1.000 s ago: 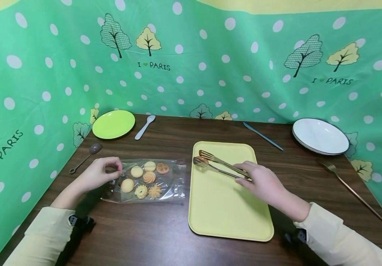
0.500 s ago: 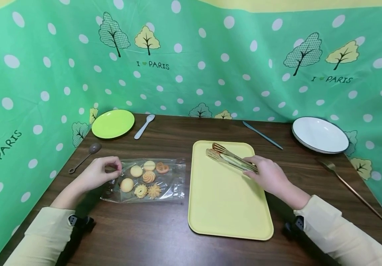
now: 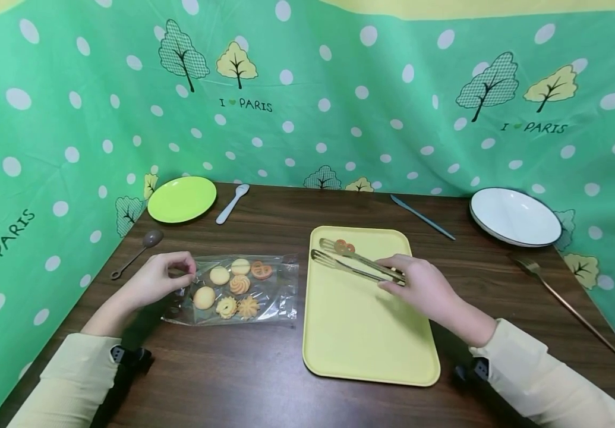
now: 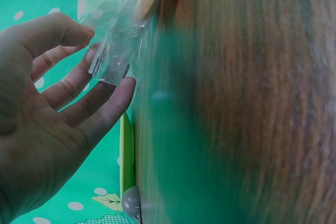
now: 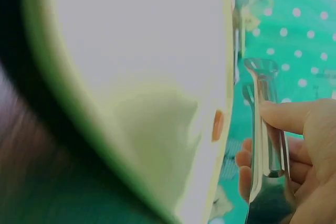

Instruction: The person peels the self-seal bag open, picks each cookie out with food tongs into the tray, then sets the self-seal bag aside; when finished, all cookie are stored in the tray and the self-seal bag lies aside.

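Observation:
My left hand (image 3: 165,276) pinches the left end of a clear plastic bag (image 3: 280,291), which lies on the table with several cookies (image 3: 240,285) in it. In the left wrist view the thumb and fingers are at the crinkled film (image 4: 113,59). My right hand (image 3: 419,288) holds gold metal tongs (image 3: 360,261) by the sides, thumb against fingers, over the yellow tray (image 3: 366,351). The tongs' arms stand apart with nothing between them. A reddish-brown pretzel-shaped cookie (image 3: 349,247) lies on the tray's far left part, partly covered by the upper tong arm.
A green plate (image 3: 182,200), a light spoon (image 3: 232,205) and a dark spoon (image 3: 152,239) lie at the left. Toward the right are a blue knife (image 3: 423,218), a white dish (image 3: 516,217) and a gold fork (image 3: 569,306). A green polka-dot cloth (image 3: 312,89) hangs behind.
The tongs carried the cookie a little right and away over the tray, then opened and let it go there. They have since moved back left. The left hand and bag stayed still.

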A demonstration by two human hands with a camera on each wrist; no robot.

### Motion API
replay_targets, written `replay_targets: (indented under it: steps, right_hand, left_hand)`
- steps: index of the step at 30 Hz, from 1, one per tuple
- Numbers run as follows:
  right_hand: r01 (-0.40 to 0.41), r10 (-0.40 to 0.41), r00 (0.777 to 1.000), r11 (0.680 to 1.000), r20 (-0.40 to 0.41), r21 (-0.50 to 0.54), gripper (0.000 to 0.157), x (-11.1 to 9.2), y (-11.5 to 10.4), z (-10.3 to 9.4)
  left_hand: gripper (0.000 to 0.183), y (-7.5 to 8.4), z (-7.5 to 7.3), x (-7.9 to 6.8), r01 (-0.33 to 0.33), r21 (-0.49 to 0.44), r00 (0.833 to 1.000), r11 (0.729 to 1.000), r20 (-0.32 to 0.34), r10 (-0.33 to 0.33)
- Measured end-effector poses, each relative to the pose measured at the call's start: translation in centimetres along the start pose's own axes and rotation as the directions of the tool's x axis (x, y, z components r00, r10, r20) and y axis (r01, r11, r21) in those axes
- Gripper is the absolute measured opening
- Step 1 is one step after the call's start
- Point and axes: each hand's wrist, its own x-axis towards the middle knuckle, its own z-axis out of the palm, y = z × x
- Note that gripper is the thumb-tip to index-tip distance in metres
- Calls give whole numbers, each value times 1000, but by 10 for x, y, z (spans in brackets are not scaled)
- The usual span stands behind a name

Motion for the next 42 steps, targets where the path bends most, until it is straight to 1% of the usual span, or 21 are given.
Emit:
replay_targets:
  steps: [3, 6, 9, 13, 22, 27, 30, 36, 42]
  right_hand:
    - [77, -77, 997, 997, 3, 0, 36, -1, -12, 1]
    - [134, -134, 991, 991, 21, -20, 34, 0, -25, 3]
    - [172, -170, 984, 984, 50, -44, 33, 3, -36, 6]
    - [199, -194, 978, 977, 80, -73, 34, 11, -47, 14]
    - [193, -179, 976, 976, 124, -104, 41, 35, -64, 34]
    - [181, -161, 975, 975, 152, -131, 44, 45, -75, 43]
    - [173, -151, 975, 977, 166, -126, 45, 50, -82, 48]
    - [152, -129, 975, 981, 181, -122, 46, 54, -90, 57]
    - [142, -126, 979, 986, 162, -93, 43, 53, -90, 63]
  left_hand:
    - [18, 0, 0, 0, -4, -2, 1000, 1000, 1, 5]
    - [18, 1, -1, 0, -7, 1, 1000, 1000, -2, 7]
    - [18, 0, -1, 0, -11, 10, 1000, 1000, -4, 11]
    - [16, -1, -2, -1, -19, 7, 1000, 1000, 0, 19]
    - [16, 0, -2, 1, -25, 6, 1000, 1000, 4, 25]
    - [16, 1, -2, 1, -19, 7, 1000, 1000, 8, 19]
    - [15, 2, -3, 1, -12, 5, 1000, 1000, 9, 12]
    - [14, 3, -3, 1, 4, -1, 1000, 1000, 8, -4]
    - [15, 3, -3, 1, -10, -2, 1000, 1000, 7, 10]
